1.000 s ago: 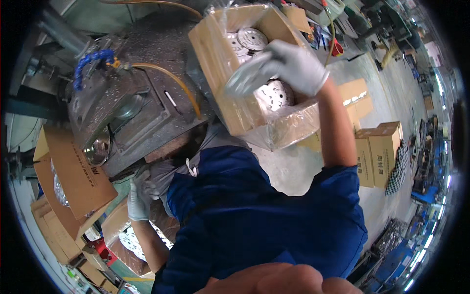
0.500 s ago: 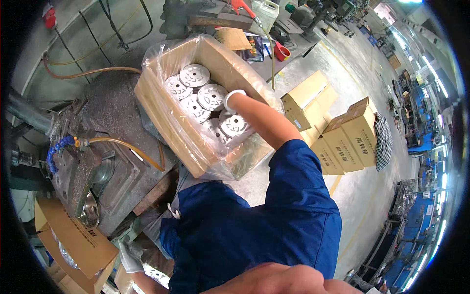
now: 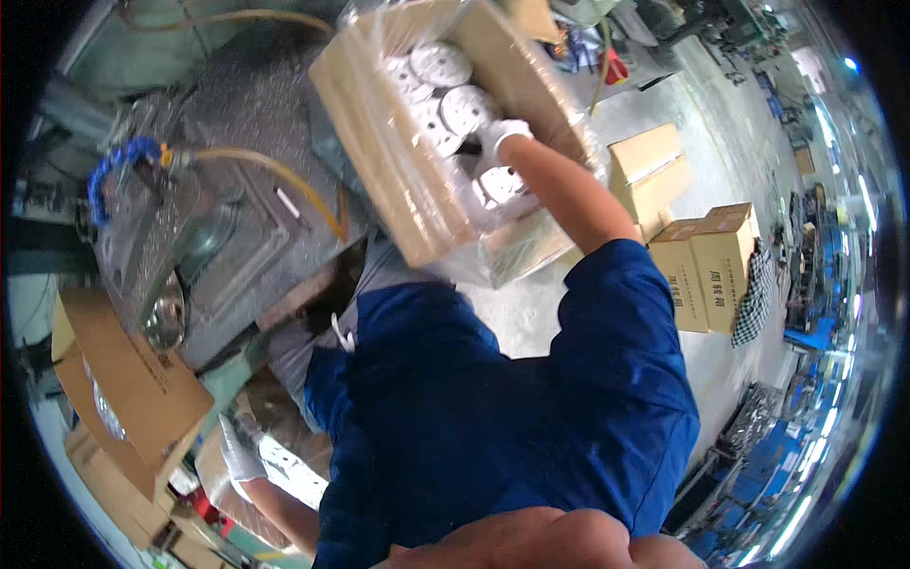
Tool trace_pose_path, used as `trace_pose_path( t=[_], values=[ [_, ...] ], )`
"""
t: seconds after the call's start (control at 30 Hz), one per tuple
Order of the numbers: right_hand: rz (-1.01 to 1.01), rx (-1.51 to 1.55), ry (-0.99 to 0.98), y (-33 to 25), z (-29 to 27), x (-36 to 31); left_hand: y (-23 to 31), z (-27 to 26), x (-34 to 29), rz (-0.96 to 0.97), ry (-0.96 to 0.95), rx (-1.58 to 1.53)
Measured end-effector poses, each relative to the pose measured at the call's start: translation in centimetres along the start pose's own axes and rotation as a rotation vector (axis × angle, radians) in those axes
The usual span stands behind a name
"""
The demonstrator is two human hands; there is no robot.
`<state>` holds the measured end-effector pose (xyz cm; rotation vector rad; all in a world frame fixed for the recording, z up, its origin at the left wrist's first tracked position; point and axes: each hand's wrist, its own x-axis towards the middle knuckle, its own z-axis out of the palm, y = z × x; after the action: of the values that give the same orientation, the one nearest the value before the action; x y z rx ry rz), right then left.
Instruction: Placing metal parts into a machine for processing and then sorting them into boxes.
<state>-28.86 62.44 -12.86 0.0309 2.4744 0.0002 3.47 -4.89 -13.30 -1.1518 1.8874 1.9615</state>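
Grey floor (image 3: 730, 156) | cartons (image 3: 725, 251), dark print (image 3: 716, 288) | right hand (image 3: 500, 140) at silver discs (image 3: 442, 64)

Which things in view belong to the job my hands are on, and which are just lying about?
In use:
- right hand, inside the plastic-lined carton
- pale perforated discs in that carton
- left hand, by the lower carton

Apparently just lying about:
- white stick on the bench
- checkered cloth
- floor cartons beside it
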Motion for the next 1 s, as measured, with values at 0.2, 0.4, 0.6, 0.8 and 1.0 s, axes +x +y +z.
trace_pose_path(
  t=[0.2, 0.4, 0.6, 0.8, 1.0],
  values=[
    [0.211, 0.031, 0.315, 2.1, -6.5, -3.7, -3.4, -10.6, -7.2, 0.054, 0.616, 0.051],
    [-0.225, 0.291, 0.578, -2.0, -10.3, -12.1, -13.1, -12.7, -7.8, -0.068, 0.757, 0.084],
    [-0.85, 0.409, -0.211, -13.4, -5.1, -13.8, -23.1, -11.3, -4.0, -0.321, 1.105, 0.578],
    [-0.776, 0.443, -0.182, -17.8, -4.9, -12.3, -22.5, -15.5, -1.9, -0.273, 1.26, 0.648],
    [-0.852, 0.298, -0.143, -23.0, -5.0, -14.7, -23.6, -14.5, -1.2, -0.227, 1.326, 0.537]
  ],
)
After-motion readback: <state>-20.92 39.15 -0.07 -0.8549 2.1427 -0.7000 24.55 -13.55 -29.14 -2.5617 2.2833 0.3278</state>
